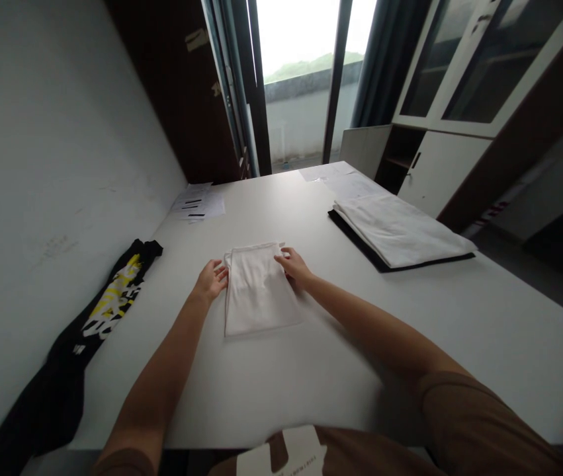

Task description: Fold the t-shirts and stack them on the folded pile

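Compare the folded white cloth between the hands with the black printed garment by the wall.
Colour: the folded white cloth looks plain and pale; the black printed garment carries yellow and white markings.
Shape: the cloth is a compact, nearly rectangular fold; the garment is long, narrow and rumpled.
Handling: the cloth lies between the left hand and right hand; the garment is touched by neither.
Shared: both are fabric.

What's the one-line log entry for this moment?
left grip: open, beside small folded cloth; right grip: at its upper right edge, hold unclear; cloth: flat on white table; black garment: table's left edge
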The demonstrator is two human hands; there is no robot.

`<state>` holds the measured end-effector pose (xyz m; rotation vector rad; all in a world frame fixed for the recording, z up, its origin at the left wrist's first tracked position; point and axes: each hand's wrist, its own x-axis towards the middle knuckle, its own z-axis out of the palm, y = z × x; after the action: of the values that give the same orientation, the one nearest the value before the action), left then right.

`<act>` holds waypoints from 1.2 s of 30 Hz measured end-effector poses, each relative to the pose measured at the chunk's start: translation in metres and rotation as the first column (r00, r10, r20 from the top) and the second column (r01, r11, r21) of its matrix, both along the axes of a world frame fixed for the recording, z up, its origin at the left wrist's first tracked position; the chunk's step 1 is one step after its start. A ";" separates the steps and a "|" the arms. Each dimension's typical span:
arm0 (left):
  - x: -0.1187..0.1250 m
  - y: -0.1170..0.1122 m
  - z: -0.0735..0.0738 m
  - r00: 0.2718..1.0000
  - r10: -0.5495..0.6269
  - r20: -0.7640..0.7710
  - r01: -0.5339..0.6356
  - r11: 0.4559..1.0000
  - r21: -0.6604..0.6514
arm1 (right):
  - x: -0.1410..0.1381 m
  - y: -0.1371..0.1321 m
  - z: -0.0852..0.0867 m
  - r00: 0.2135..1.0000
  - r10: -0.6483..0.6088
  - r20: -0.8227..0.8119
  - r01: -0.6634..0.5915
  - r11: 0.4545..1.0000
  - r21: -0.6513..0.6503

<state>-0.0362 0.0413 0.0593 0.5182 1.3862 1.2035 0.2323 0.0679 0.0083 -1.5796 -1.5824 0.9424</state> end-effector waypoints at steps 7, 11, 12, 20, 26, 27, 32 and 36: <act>-0.003 -0.010 -0.010 0.994 -0.110 -0.008 0.109 0.994 -0.026 | -0.005 -0.010 0.000 0.957 0.235 0.173 -0.244 0.969 0.037; 0.003 -0.020 -0.020 0.922 -0.126 -0.366 0.162 0.984 0.070 | -0.007 -0.011 0.000 0.927 0.230 0.296 -0.269 0.958 0.100; 0.005 -0.023 -0.022 0.853 -0.123 -0.508 0.200 0.975 0.101 | -0.007 -0.011 0.000 0.924 0.238 0.299 -0.277 0.956 0.095; 0.016 -0.026 -0.028 0.735 -0.078 -0.673 0.359 0.888 0.288 | -0.008 -0.028 0.008 0.832 0.173 0.527 -0.291 0.945 0.149; 0.031 -0.028 -0.024 0.854 -0.071 -0.515 0.369 0.781 0.504 | -0.015 -0.034 0.018 0.826 0.229 0.515 -0.366 0.913 0.181; 0.035 -0.029 -0.024 0.867 -0.087 -0.492 0.372 0.769 0.520 | -0.019 -0.034 0.019 0.847 0.245 0.471 -0.373 0.906 0.199; 0.060 -0.034 -0.030 0.940 -0.234 -0.249 0.335 0.773 0.539 | -0.038 -0.039 0.021 0.927 0.297 0.229 -0.340 0.923 0.180; 0.069 -0.036 -0.034 0.948 -0.275 0.157 0.139 0.807 0.574 | -0.047 -0.047 0.024 0.938 0.266 0.221 -0.296 0.948 0.117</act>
<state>0.0325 0.0049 0.0255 0.8835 0.7335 1.4331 0.1857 0.0205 0.0324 -1.4032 -2.0154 0.8057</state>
